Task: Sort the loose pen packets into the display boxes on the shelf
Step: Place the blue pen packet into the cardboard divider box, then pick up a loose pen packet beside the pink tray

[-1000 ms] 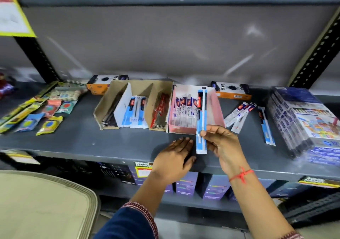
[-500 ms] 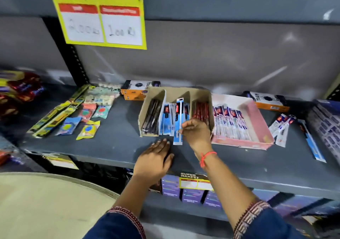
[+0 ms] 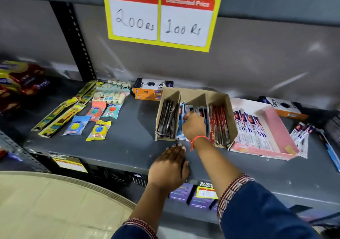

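Right hand [image 3: 194,126] now deeper among blue packets [image 3: 182,120], left hand [image 3: 168,167] flat on shelf [image 3: 128,146]

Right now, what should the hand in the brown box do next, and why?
Probably let go and reach right. The right hand is pushed into the blue pen packets in the middle slot of the brown cardboard box, while loose pen packets lie on the shelf beyond the pink box.

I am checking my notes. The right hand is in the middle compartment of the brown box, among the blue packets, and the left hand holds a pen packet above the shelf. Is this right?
Not quite. In the head view the left hand holds nothing: it lies flat on the shelf edge. The right hand is indeed in the middle compartment of the brown box, among the blue packets.
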`<state>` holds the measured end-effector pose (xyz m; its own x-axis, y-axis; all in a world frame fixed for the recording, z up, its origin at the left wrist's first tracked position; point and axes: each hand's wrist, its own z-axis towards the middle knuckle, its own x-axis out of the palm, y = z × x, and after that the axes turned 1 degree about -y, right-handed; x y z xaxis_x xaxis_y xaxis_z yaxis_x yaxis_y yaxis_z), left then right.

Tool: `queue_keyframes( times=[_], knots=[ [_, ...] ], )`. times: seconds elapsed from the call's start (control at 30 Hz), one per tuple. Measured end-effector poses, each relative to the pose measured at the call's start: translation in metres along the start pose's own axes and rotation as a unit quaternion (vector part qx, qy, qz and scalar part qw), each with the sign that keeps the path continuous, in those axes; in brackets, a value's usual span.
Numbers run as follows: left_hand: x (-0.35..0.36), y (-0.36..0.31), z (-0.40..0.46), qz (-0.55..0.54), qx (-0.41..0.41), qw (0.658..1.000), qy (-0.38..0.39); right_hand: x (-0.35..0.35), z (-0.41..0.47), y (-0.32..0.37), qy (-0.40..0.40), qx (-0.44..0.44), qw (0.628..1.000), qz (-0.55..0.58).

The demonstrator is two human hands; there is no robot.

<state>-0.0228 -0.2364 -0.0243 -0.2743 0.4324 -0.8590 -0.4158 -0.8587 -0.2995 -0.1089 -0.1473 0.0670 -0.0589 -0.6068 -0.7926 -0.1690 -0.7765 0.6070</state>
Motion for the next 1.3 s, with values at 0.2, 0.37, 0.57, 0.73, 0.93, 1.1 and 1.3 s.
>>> queue_keyframes(
  times=[0.2,0.37,0.57,0.73,0.93,1.1,1.3],
  knots=[
    [0.001,0.001,0.000,-0.004,-0.004,1.000,0.006,0.004,0.011,-0.002,0.005,0.013,1.000,-0.014],
    [0.003,0.000,0.001,0.002,-0.003,1.000,0.007,0.007,0.015,-0.006,0.002,0.017,1.000,-0.010],
    [0.000,-0.001,0.002,0.013,-0.008,1.000,0.025,-0.001,0.005,-0.013,-0.015,-0.028,0.999,-0.030],
    [-0.002,-0.008,0.002,0.024,-0.024,0.999,0.035,-0.019,-0.016,-0.024,-0.053,-0.083,0.995,-0.004],
    [0.011,-0.048,0.002,0.024,-0.010,0.998,0.063,-0.056,-0.032,-0.061,-0.154,-0.124,0.979,0.057],
    [0.033,-0.110,0.013,-0.005,0.034,0.996,0.078,-0.093,-0.030,-0.110,-0.252,-0.159,0.953,0.055],
    [0.055,-0.165,0.036,0.003,0.102,0.983,0.150,-0.140,-0.025,-0.187,-0.352,-0.070,0.933,-0.011]
  ],
)
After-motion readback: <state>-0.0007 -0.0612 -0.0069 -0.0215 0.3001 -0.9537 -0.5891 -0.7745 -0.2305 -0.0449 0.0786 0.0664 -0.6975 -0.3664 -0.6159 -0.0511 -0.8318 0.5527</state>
